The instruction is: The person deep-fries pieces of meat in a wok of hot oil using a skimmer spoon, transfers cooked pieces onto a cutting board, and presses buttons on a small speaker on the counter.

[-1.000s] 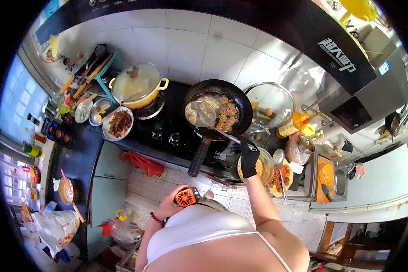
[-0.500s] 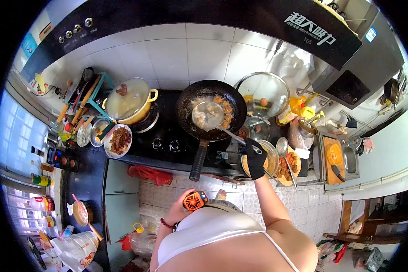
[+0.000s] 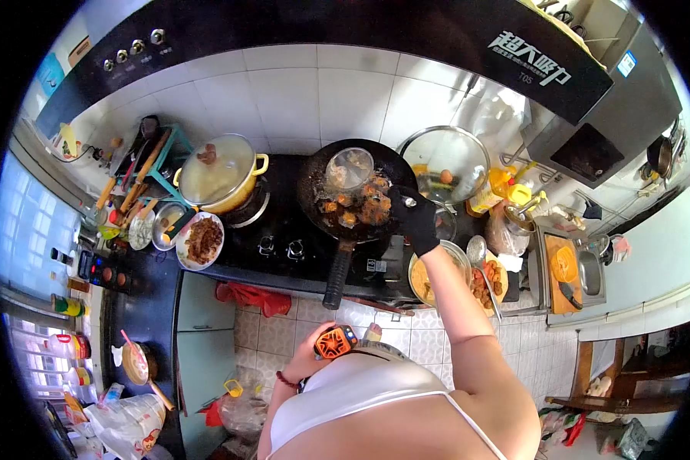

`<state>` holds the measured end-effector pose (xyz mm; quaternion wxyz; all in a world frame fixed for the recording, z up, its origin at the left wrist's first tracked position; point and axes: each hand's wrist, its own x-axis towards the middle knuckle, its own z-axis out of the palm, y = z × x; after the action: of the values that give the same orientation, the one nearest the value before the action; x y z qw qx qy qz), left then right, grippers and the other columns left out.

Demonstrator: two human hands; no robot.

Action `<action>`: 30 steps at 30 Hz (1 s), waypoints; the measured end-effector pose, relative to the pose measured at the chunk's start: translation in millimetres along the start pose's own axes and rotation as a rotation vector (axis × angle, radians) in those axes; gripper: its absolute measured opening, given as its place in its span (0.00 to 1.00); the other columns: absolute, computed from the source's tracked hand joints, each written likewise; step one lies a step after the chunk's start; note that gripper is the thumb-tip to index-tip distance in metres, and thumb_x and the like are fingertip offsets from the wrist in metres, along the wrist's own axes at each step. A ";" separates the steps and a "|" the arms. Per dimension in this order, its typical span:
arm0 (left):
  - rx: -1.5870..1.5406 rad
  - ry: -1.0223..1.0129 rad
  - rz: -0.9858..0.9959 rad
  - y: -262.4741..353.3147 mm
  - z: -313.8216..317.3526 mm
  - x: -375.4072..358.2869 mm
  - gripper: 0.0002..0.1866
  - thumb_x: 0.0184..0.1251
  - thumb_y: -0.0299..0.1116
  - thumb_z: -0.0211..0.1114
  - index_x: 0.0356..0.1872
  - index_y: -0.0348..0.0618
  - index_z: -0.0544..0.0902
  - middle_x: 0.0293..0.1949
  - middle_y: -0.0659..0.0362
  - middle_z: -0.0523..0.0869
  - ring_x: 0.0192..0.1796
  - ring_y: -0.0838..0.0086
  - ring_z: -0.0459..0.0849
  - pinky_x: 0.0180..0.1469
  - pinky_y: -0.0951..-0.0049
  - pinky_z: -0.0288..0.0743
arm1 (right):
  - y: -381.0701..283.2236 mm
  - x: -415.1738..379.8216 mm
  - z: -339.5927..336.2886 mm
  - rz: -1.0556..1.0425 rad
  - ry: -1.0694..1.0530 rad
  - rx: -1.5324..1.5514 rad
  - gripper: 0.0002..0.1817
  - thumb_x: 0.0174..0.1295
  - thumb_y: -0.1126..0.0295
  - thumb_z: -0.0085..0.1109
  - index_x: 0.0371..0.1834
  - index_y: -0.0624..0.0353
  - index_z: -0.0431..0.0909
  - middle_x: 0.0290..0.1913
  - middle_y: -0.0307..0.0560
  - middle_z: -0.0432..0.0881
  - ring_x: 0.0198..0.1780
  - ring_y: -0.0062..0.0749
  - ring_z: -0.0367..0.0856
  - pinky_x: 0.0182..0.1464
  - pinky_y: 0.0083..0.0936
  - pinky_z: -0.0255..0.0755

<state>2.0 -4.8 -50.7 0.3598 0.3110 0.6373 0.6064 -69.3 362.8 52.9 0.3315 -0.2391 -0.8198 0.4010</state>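
My right hand [image 3: 417, 221], in a black glove, is closed round the handle of a mesh skimmer [image 3: 350, 169] at the right rim of the black wok [image 3: 314, 222]. The skimmer's round head is over the far side of the wok, and much of its handle is hidden by the glove. Browned pieces of food [image 3: 374, 205] lie in the wok below it. Down by my waist, my left hand [image 3: 308, 346] is curled against an orange-and-black device [image 3: 335, 343]; its fingers are partly hidden.
A lidded yellow pot [image 3: 221, 180] stands on the left burner, beside a plate of browned food [image 3: 202, 239]. To the right are a glass lid [image 3: 446, 157], a ladle [image 3: 476, 250], a plate of food pieces [image 3: 489, 285] and a knife [image 3: 570, 294] on a board. The wok handle [image 3: 337, 276] points towards me.
My right hand has moved up and left to the wok's rim. The skimmer's head has shifted to the wok's far side, and more browned pieces show below it. My left hand stays by my waist.
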 end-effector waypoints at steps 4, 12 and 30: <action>0.014 0.017 0.004 1.3 0.1 -4.2 0.38 0.51 0.27 0.73 0.65 0.40 0.65 0.58 0.55 0.74 0.59 0.71 0.75 0.62 0.71 0.69 | -15.1 3.6 10.5 -0.110 -0.124 -0.012 0.13 0.58 0.62 0.65 0.40 0.58 0.84 0.35 0.53 0.86 0.36 0.37 0.86 0.38 0.29 0.76; 0.039 0.052 0.016 -0.8 2.7 -12.3 0.37 0.52 0.27 0.73 0.65 0.40 0.65 0.58 0.55 0.75 0.59 0.71 0.75 0.62 0.70 0.69 | 7.1 -18.1 22.4 -0.268 -0.106 -0.001 0.10 0.58 0.66 0.64 0.41 0.56 0.85 0.38 0.51 0.86 0.37 0.39 0.85 0.40 0.29 0.77; 0.107 0.042 0.053 -0.7 9.5 -9.9 0.35 0.55 0.27 0.72 0.65 0.40 0.65 0.58 0.55 0.75 0.59 0.70 0.75 0.62 0.69 0.70 | 28.0 -20.9 1.5 -0.349 -0.200 0.047 0.11 0.57 0.74 0.63 0.44 0.57 0.84 0.39 0.50 0.86 0.40 0.35 0.85 0.44 0.27 0.76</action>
<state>15.4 -8.0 -50.6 0.3128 0.3338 0.6678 0.5871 -52.9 364.1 22.0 0.3186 -0.0446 -0.8681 0.3781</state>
